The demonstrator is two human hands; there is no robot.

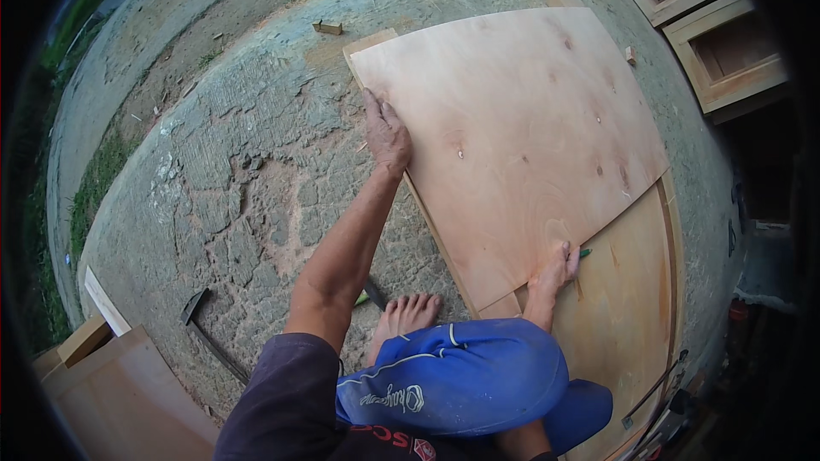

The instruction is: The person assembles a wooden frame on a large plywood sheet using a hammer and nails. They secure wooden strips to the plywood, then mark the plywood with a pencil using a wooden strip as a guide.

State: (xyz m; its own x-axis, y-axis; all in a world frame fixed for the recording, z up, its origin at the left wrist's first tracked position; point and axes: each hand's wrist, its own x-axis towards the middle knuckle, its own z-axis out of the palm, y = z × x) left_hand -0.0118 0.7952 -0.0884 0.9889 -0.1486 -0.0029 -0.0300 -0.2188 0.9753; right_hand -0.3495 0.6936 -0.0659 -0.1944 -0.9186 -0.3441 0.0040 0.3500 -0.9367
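Observation:
A thin, pale plywood sheet (pixel 521 119) with small knots lies across a wooden frame (pixel 440 243), whose edge shows along the left side. My left hand (pixel 389 132) grips the sheet's left edge, its fingers pointing away from me. At the near edge of the sheet is my right hand (pixel 553 273), closed with the thumb on top. A slim green end (pixel 585 253), like that of a pencil, pokes out of it; the rest is hidden. Under and right of the sheet lies a yellower wooden panel (pixel 628 282) with a raised border.
A hammer (pixel 195 307) lies on the cracked concrete at left, near stacked boards (pixel 128 393). Another dark tool (pixel 374 294) lies by my bare foot (pixel 406 320). Small wood blocks (pixel 327 27) sit beyond the sheet. Framed wooden panels (pixel 726 51) stand at far right, tools (pixel 670 418) at near right.

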